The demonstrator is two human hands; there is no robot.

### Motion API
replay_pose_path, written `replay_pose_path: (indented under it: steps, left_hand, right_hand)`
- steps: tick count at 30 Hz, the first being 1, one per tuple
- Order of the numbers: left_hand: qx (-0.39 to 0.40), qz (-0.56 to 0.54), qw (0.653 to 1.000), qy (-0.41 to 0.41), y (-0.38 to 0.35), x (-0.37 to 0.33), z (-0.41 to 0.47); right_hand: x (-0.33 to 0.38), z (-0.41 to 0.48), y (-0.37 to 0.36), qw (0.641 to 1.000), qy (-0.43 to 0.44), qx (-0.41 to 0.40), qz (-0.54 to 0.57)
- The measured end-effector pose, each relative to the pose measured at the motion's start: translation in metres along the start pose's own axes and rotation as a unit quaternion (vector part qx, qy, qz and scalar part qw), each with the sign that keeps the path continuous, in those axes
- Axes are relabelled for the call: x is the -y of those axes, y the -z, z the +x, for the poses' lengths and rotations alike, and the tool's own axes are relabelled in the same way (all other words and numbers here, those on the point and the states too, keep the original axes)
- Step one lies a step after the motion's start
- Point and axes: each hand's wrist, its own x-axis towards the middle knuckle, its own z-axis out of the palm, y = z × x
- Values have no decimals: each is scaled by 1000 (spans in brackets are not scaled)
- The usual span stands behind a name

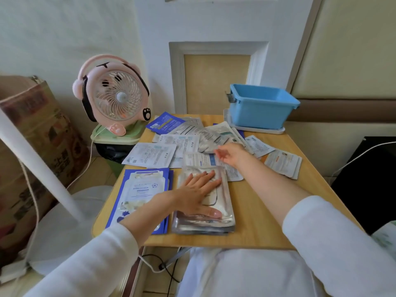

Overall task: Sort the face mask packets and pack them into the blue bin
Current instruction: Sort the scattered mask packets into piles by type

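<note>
Silver packet stack [226, 198] lies flat beneath left fingers [205, 179].

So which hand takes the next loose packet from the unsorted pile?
Probably right. The right hand is open over the unsorted pile; the left hand lies flat on the silver packet stack, holding it down.

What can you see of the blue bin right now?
The blue bin is light blue plastic, rectangular, open-topped, with a flared rim and a grey clip at its left end. It stands upright on a flat white tray at the far right corner of the table. Loose packets lie in front of it; none show inside, though its floor is partly hidden.
</note>
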Motion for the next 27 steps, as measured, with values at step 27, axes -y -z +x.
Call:
replay_pose_path:
  steps: [27]
  left_hand:
    - [-82,-403,910,50,30,0,1]
  right_hand:
    - [31,-72,105,605,570,-62,-552]
